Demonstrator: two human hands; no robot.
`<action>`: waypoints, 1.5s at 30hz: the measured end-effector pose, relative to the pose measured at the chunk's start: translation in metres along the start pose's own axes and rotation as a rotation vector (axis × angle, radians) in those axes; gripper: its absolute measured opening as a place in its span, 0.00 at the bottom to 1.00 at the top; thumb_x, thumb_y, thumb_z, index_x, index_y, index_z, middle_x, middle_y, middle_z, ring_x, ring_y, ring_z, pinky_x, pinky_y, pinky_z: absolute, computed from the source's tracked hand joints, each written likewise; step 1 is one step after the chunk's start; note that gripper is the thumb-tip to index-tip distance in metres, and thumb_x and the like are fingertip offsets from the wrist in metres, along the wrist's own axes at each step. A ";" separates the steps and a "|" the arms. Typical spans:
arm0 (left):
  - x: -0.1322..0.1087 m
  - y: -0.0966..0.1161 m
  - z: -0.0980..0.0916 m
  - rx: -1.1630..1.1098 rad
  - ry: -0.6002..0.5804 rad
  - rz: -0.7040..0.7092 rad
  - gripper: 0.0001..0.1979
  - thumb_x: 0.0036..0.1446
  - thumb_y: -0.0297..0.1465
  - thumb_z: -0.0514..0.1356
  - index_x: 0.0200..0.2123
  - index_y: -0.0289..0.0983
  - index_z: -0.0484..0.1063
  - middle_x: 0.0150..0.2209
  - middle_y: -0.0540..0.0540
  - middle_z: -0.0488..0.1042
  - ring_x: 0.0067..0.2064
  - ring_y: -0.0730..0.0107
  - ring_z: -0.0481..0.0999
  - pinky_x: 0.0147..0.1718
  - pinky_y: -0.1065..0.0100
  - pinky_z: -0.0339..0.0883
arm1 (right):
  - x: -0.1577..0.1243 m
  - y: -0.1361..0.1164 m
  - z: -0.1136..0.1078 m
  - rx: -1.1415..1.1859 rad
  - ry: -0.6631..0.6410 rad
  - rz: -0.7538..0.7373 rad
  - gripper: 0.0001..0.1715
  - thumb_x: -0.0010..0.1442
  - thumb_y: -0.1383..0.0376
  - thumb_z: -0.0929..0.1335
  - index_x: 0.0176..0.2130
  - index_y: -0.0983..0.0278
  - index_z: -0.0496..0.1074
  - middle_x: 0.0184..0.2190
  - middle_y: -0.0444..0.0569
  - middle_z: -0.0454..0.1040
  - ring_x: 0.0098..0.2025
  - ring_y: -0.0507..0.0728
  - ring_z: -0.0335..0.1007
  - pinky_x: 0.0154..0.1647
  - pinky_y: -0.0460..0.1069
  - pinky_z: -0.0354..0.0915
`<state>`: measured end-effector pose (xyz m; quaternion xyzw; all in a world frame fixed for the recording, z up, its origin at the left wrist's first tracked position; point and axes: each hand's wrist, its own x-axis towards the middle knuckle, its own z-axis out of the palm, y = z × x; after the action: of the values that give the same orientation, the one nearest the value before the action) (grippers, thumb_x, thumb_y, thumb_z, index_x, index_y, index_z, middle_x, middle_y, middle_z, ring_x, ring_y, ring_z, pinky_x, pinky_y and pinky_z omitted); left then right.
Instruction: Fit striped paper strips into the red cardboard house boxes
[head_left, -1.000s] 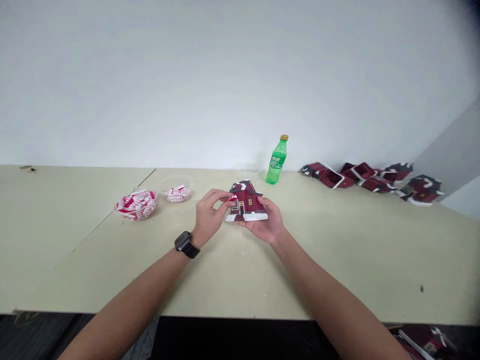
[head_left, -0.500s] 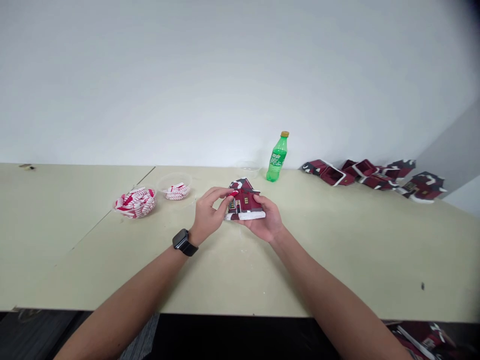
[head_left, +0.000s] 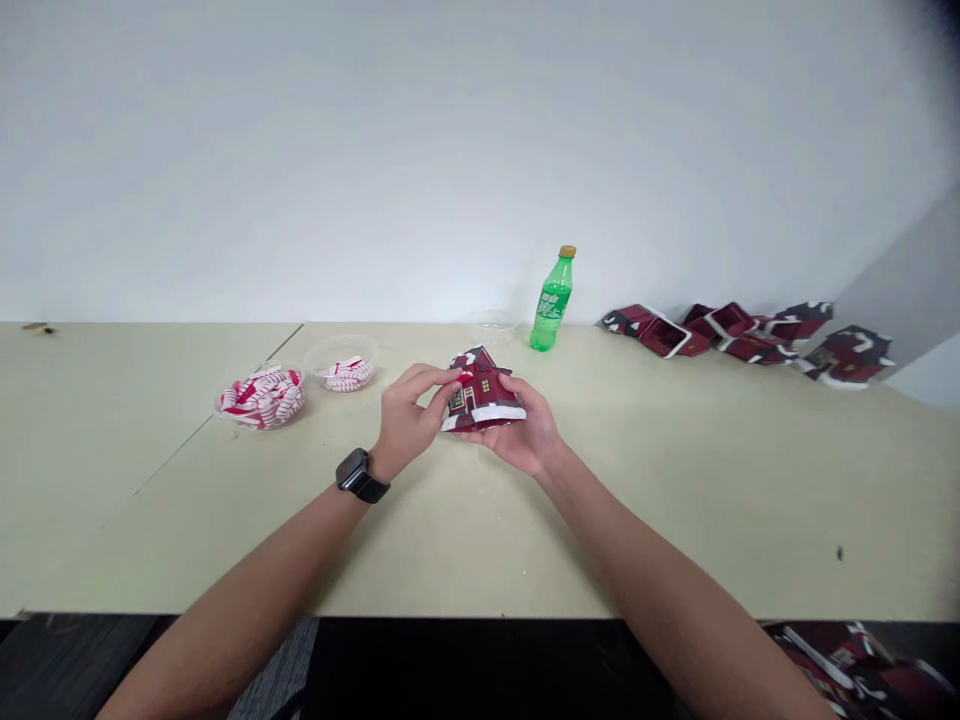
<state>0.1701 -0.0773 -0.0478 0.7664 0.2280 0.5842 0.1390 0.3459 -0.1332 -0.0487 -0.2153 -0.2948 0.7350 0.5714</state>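
Right hand cupped under and clamped on the red model house; left hand pinching a small red-and-white piece at the roof's left side; the house's long base runs crosswise, tilted, sitting nearer the right palm; clear tub off left of the house; green soda bottle behind it.

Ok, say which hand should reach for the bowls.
Left, probably: the left hand sits nearer the bowls, while the right hand bears the model house from beneath.
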 end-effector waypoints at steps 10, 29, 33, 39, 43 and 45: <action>0.000 -0.006 0.000 -0.134 -0.005 -0.028 0.04 0.64 0.32 0.68 0.38 0.45 0.86 0.35 0.46 0.84 0.38 0.65 0.81 0.40 0.60 0.76 | -0.003 0.000 -0.002 0.010 -0.030 0.028 0.23 0.68 0.56 0.67 0.58 0.62 0.75 0.50 0.53 0.83 0.49 0.64 0.80 0.55 0.65 0.77; -0.003 0.032 -0.021 -0.522 -0.331 -0.429 0.35 0.60 0.45 0.71 0.66 0.40 0.69 0.62 0.33 0.76 0.59 0.49 0.79 0.52 0.53 0.78 | -0.016 -0.002 -0.019 -0.111 -0.046 0.088 0.29 0.52 0.47 0.77 0.48 0.59 0.77 0.45 0.54 0.85 0.52 0.71 0.81 0.58 0.72 0.72; -0.018 0.063 -0.050 -0.562 -0.323 -0.540 0.29 0.57 0.41 0.74 0.58 0.39 0.75 0.56 0.35 0.80 0.54 0.50 0.82 0.51 0.53 0.79 | -0.019 0.013 -0.012 -0.214 -0.125 0.248 0.38 0.50 0.41 0.78 0.51 0.61 0.77 0.50 0.61 0.83 0.56 0.75 0.79 0.58 0.72 0.71; -0.030 0.077 -0.157 -0.189 0.114 -0.466 0.29 0.51 0.37 0.77 0.55 0.40 0.76 0.50 0.39 0.82 0.48 0.56 0.84 0.46 0.58 0.81 | -0.017 0.016 0.011 -0.159 -0.258 0.210 0.40 0.62 0.42 0.71 0.68 0.50 0.66 0.72 0.55 0.64 0.72 0.71 0.63 0.68 0.72 0.63; -0.046 0.031 -0.271 0.180 0.587 -0.542 0.30 0.49 0.37 0.77 0.52 0.35 0.73 0.52 0.39 0.80 0.51 0.57 0.82 0.50 0.59 0.79 | -0.016 0.014 0.009 -0.197 -0.244 0.219 0.38 0.65 0.46 0.69 0.70 0.48 0.65 0.75 0.53 0.60 0.74 0.71 0.59 0.69 0.73 0.62; -0.061 0.003 -0.319 0.449 0.792 -0.714 0.31 0.45 0.35 0.77 0.50 0.33 0.72 0.47 0.40 0.80 0.47 0.59 0.81 0.48 0.58 0.78 | -0.015 0.017 0.007 -0.226 -0.237 0.225 0.36 0.66 0.46 0.68 0.70 0.48 0.66 0.74 0.53 0.61 0.74 0.71 0.59 0.69 0.72 0.62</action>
<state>-0.1483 -0.1281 -0.0086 0.3756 0.6256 0.6807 0.0653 0.3332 -0.1523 -0.0550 -0.2216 -0.4148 0.7768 0.4189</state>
